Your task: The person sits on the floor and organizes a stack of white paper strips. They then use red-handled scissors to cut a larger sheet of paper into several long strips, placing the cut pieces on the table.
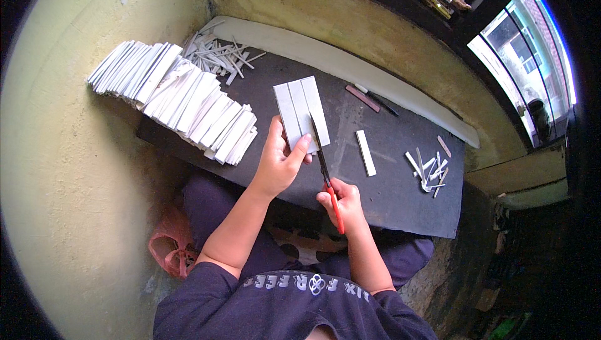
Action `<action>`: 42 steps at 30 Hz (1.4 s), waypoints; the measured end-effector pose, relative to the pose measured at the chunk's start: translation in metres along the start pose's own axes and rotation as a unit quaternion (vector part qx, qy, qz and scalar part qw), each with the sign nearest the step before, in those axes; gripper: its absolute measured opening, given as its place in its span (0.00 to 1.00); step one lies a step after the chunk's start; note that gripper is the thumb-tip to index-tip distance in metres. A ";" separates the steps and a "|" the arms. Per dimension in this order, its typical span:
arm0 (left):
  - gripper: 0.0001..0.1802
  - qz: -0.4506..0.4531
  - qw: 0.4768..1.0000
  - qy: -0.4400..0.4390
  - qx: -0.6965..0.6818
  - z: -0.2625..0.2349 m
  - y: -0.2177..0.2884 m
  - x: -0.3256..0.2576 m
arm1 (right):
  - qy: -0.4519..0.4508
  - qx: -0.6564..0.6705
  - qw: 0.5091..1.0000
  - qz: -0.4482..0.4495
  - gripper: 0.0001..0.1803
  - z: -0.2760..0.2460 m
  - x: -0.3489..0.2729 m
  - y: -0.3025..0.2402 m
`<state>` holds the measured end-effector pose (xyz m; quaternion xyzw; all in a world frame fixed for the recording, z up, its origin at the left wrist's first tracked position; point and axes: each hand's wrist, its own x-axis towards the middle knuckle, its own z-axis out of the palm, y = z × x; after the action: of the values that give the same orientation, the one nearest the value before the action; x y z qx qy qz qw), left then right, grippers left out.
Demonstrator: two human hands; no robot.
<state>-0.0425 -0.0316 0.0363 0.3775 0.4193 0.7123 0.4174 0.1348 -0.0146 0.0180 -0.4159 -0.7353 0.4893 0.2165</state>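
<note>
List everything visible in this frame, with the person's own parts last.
dark board: one, black, across the lap
white sheet: one, three joined strips, in the left hand
scissors: one, red handles, cutting into the sheet
stack of white pieces: many, board's left end
trimmings: pile, white, far left corner
single strip: one, white, mid-board
offcuts: several, white, right side
pink bag: one, on the floor
left hand: holds sheet
right hand: holds scissors

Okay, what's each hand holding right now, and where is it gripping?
The left hand grips the white sheet at its near edge. The right hand holds the red-handled scissors by the handles.
</note>
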 end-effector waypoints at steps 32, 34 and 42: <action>0.10 0.114 0.983 0.039 0.140 0.005 0.002 -0.008 | -0.115 0.009 0.993 -0.029 0.35 -0.024 -0.014 -0.011; 0.11 0.114 0.984 0.042 0.132 0.007 0.002 -0.008 | -0.110 -0.006 0.994 -0.023 0.35 -0.023 -0.014 -0.010; 0.11 0.114 0.983 0.051 0.135 0.007 0.001 -0.007 | -0.091 -0.010 0.996 -0.016 0.38 -0.018 -0.012 -0.009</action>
<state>-0.0342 -0.0361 0.0387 0.4388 0.4871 0.7102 0.2567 0.1512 -0.0165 0.0345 -0.3601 -0.7632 0.5144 0.1525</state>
